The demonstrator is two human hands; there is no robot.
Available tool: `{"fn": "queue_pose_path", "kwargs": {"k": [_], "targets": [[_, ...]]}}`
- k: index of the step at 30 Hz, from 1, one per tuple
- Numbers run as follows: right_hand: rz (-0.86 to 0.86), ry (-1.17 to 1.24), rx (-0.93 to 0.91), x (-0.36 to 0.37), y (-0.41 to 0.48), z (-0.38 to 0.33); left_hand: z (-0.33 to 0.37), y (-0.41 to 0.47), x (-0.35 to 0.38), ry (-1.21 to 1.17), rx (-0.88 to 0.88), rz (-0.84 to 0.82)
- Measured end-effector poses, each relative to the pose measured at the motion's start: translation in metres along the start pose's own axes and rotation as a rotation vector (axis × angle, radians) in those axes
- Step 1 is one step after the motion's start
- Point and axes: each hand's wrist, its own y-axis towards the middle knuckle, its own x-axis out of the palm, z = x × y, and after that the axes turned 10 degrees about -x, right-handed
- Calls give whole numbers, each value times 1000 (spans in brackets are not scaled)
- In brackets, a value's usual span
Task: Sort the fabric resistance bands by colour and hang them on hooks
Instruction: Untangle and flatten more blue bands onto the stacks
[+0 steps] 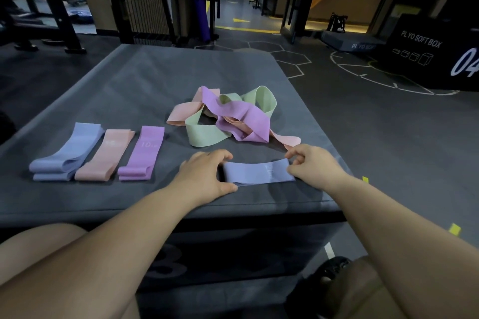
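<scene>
1. Head view, your hands: the left hand [207,176] is curled over the left end of a blue band [256,172], fingers bent and thumb under the near edge. The right hand [311,163] pinches the band's right end betw. thumb and fingertips. Both are closed on it, and it lies flat near the front right of the surface [129,80], just short of the edge.

2. Head view, done so far: three sorted stacks sit side by side at front left, close but not overlapping. There's a blue stack [66,154], w/ what looks like two folded bands, a peach band [105,156] and a purple stack [142,154] w/ "10" printed on it. I'd guess the band you hold goes to the blue one, well apart to your left.

3. Head view, still to sort: a tangled heap [230,116] lies just beyond your hands. It holds green, purple and peach loops threaded thru each other; can't tell the exact count. No green stack exists yet.

4. Head view, hanging: no hooks are visible anywhere in frame, and nothing is hung.

5. Est. progress: sorting is roughly halfway and hanging isn't started, so you're in the early-to-mid part overall. You still have to place this band, untangle the heap, start a green stack, then hang every colour.
</scene>
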Motion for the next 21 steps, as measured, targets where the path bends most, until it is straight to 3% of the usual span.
{"fn": "queue_pose_path", "kwargs": {"k": [13,21], "targets": [[31,31,13,3,-4,-1,5,-5,-3,119,45,-19],[101,-155,-254,8,-14,-10,2,-6,7,226,306,-171]]}}
